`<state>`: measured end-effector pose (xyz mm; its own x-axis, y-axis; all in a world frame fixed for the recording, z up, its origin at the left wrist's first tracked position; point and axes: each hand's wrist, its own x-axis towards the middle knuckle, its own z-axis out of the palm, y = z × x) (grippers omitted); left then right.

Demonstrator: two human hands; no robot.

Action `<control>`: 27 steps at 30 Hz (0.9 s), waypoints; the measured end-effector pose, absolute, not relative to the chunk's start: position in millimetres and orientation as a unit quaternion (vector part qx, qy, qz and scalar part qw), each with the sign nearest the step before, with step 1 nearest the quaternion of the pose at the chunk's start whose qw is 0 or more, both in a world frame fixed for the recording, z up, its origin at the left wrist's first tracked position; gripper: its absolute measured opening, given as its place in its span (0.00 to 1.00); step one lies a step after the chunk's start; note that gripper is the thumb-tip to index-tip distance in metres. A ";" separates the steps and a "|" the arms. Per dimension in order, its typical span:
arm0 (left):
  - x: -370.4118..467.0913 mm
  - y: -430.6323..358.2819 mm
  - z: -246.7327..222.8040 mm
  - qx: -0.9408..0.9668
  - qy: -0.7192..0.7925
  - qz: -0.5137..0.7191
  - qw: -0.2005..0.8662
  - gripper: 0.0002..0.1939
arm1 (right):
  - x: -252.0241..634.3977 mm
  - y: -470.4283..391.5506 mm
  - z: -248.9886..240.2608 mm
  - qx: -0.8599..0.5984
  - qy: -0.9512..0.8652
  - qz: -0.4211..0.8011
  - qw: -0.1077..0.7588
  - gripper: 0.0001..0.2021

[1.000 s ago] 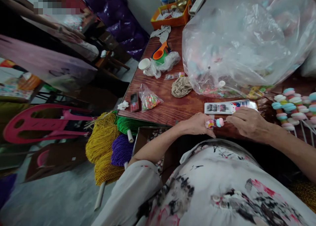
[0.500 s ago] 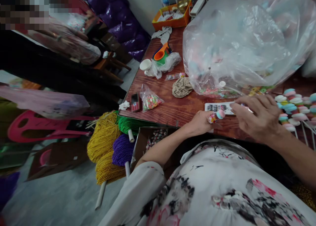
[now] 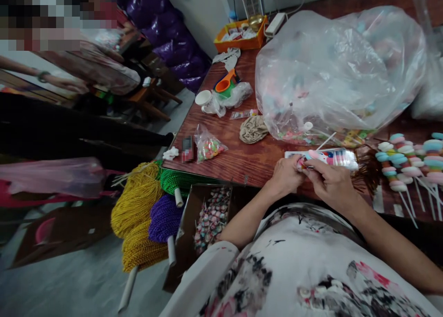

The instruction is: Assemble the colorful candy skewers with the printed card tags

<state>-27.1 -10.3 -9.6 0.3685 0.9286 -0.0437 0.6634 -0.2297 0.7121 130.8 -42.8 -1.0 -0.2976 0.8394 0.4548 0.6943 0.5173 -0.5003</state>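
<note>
My left hand (image 3: 288,175) is closed around a marshmallow lollipop (image 3: 313,154) in a printed wrapper, over the table's front edge. A white stick (image 3: 326,141) points away from it toward the big bag. Fingers of my right hand (image 3: 332,183) are pinched at the lollipop's near end, against my left fingertips; the exact spot they grip is partly hidden. Just beyond my hands lies a stack of printed clear wrappers (image 3: 346,159). Brown twist ties (image 3: 368,171) are heaped right of the stack. Several marshmallow skewers (image 3: 398,162) on white sticks lie farther right.
A large clear bag of candy (image 3: 332,77) fills the table's back. To the left are a small bag of gummies (image 3: 208,147), a beige cloth (image 3: 254,129) and a paper cup (image 3: 203,98). A carton of small lollipops (image 3: 212,220) and cord bundles (image 3: 138,211) stand below. Another person's hand (image 3: 65,82) shows far left.
My right hand has moved left from above the wrapper stack to meet my left hand at the lollipop. The stick now shows pointing away. The view has shifted slightly, baring the twist ties.
</note>
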 end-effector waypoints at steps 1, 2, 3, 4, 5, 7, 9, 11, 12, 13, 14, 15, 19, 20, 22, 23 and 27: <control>-28.2 -10.5 -9.4 0.761 0.529 0.191 0.323 0.06 | 132.3 -41.7 0.2 -0.476 -0.801 0.126 0.340 0.09; -29.5 -10.7 -9.5 0.764 0.532 0.183 0.315 0.06 | 133.5 -40.6 0.7 -0.470 -0.806 0.137 0.334 0.08; -31.0 -11.0 -9.7 0.768 0.533 0.176 0.308 0.06 | 134.5 -39.3 0.3 -0.462 -0.813 0.135 0.327 0.08; -32.5 -11.3 -10.1 0.771 0.533 0.171 0.304 0.07 | 135.2 -38.0 -0.9 -0.454 -0.823 0.121 0.320 0.08; -33.9 -11.7 -10.5 0.773 0.534 0.167 0.300 0.07 | 135.6 -36.8 -2.8 -0.446 -0.834 0.096 0.309 0.08; -35.9 -12.6 -11.1 0.775 0.535 0.157 0.296 0.06 | 135.7 -35.2 -7.9 -0.431 -0.857 0.038 0.280 0.09; -36.7 -13.5 -11.5 0.778 0.534 0.148 0.294 0.07 | 135.1 -35.2 -13.5 -0.419 -0.869 -0.014 0.262 0.09; -36.2 -13.8 -12.3 0.780 0.530 0.147 0.297 0.08 | 135.0 -36.8 -18.1 -0.416 -0.865 -0.051 0.275 0.08; -35.8 -13.5 -13.0 0.780 0.527 0.151 0.302 0.08 | 135.5 -38.0 -19.7 -0.417 -0.859 -0.060 0.290 0.07; -35.4 -12.8 -14.1 0.778 0.522 0.158 0.311 0.07 | 136.4 -39.3 -20.9 -0.418 -0.854 -0.060 0.304 0.06; -35.1 -11.9 -15.3 0.776 0.514 0.168 0.325 0.07 | 137.8 -40.5 -21.5 -0.415 -0.851 -0.052 0.318 0.05; -35.0 -10.8 -16.5 0.773 0.503 0.180 0.343 0.06 | 139.6 -41.5 -21.7 -0.410 -0.849 -0.037 0.330 0.05; -35.6 -7.1 -18.4 0.757 0.446 0.221 0.423 0.07 | 149.3 -42.5 -18.4 -0.379 -0.854 0.024 0.354 0.10; -35.6 -6.9 -17.9 0.756 0.434 0.225 0.436 0.09 | 151.1 -42.0 -17.0 -0.375 -0.858 0.029 0.349 0.09; -35.3 -7.3 -16.7 0.758 0.421 0.220 0.448 0.11 | 152.3 -40.8 -14.1 -0.367 -0.871 0.017 0.326 0.08; -34.9 -7.8 -16.4 0.760 0.422 0.211 0.447 0.11 | 151.5 -40.2 -13.1 -0.364 -0.879 0.002 0.309 0.08; -34.1 -10.4 -18.1 0.772 0.460 0.159 0.409 0.05 | 144.6 -43.0 -11.8 -0.382 -0.885 -0.074 0.254 0.08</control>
